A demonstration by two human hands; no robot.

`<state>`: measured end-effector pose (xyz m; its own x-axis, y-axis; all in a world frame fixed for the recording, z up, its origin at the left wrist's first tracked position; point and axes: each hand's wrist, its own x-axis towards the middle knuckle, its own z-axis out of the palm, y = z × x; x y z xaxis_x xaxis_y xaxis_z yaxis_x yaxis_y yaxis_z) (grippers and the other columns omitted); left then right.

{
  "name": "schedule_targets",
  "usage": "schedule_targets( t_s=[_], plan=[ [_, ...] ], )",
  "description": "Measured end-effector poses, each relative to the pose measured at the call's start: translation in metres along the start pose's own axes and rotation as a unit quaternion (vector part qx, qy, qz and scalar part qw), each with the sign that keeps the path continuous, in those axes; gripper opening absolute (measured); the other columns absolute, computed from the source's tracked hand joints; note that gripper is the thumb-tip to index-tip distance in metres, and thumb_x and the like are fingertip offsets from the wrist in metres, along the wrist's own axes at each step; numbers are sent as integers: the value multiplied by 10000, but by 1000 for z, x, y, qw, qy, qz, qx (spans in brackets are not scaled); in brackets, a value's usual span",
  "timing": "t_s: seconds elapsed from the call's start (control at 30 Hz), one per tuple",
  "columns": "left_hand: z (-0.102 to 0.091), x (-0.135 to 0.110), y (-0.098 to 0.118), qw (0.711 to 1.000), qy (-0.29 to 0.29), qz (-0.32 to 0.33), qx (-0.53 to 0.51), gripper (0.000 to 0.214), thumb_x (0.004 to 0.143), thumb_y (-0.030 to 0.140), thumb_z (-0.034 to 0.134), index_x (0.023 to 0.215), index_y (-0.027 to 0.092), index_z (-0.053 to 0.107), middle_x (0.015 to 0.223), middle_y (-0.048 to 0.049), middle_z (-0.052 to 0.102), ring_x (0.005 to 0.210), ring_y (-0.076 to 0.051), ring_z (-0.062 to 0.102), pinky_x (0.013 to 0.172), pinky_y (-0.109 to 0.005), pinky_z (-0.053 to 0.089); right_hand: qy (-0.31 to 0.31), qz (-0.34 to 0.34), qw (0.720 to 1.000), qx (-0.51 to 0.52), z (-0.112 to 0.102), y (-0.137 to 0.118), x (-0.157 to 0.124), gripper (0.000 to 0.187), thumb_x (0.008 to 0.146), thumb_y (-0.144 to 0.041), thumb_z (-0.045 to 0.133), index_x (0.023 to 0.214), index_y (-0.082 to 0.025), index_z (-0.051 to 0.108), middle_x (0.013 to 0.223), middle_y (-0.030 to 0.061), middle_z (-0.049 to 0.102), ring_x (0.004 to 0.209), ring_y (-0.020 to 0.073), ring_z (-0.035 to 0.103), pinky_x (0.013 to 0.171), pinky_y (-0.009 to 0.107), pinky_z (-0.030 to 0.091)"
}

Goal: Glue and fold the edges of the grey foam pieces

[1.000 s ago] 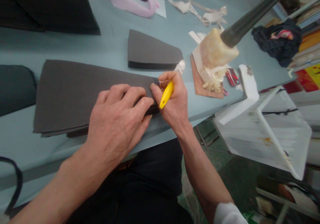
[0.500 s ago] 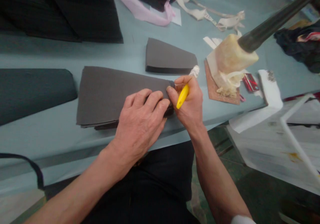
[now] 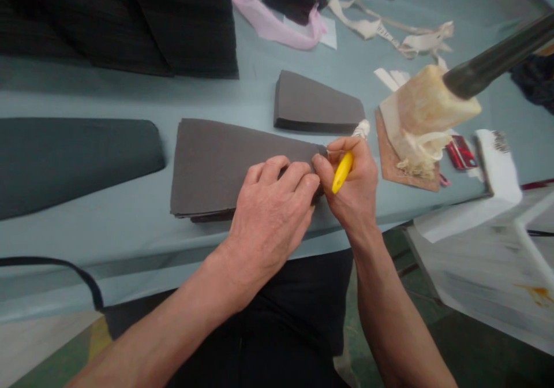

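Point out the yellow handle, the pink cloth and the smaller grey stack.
Yellow handle (image 3: 343, 172), head view: its visible middle.
Pink cloth (image 3: 277, 32), head view: its curved strip.
Smaller grey stack (image 3: 319, 101), head view: its top face.

A hand could pass over the table (image 3: 255, 102) between the black pile (image 3: 190, 24) and the small stack (image 3: 318, 99). Rightward, 2 things stand in the way beyond the right hand (image 3: 352, 174): a yellowish block (image 3: 433, 99) and a slanting pole (image 3: 489, 67).
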<state>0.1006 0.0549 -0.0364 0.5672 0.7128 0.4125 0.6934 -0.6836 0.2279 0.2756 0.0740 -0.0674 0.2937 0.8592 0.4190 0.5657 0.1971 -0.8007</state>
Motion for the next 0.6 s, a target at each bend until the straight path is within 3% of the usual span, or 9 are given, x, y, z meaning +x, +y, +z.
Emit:
schedule_targets(
  t_s=[0.17,0.3,0.47,0.6],
  plan=[
    [2,1,4,1000,-3,-10,1,153,1018,241,663,1152,181,708,1204,-92,782,1178,-339,668,940,-494,541,-1,5,1000,2,-1,4,0,245,858,-339,753,1027,-259,597,788,-61,562,660,129,530,646,325,455],
    [-2,3,3,1000,-8,11,-26,212,1046,229,616,1235,192,704,1366,-91,761,1226,-315,667,1000,-475,554,0,-6,1000,18,-1,7,1,261,839,-332,775,1018,-254,602,830,-32,605,688,143,570,652,336,476],
    [-26,-13,-17,993,102,-22,-60,330,1073,272,618,1396,207,618,1537,-125,682,1441,-297,602,1216,-481,490,-28,-8,1000,1,-3,9,2,262,883,-327,754,1069,-270,579,772,-45,583,665,155,563,650,342,494],
    [-44,-44,-49,980,186,-56,-44,628,963,420,831,1491,213,560,1555,-175,651,1457,-365,610,1253,-552,478,-12,-26,999,-34,-5,10,2,244,878,-338,763,1055,-268,610,834,-19,605,721,165,582,688,351,524]
  ],
)
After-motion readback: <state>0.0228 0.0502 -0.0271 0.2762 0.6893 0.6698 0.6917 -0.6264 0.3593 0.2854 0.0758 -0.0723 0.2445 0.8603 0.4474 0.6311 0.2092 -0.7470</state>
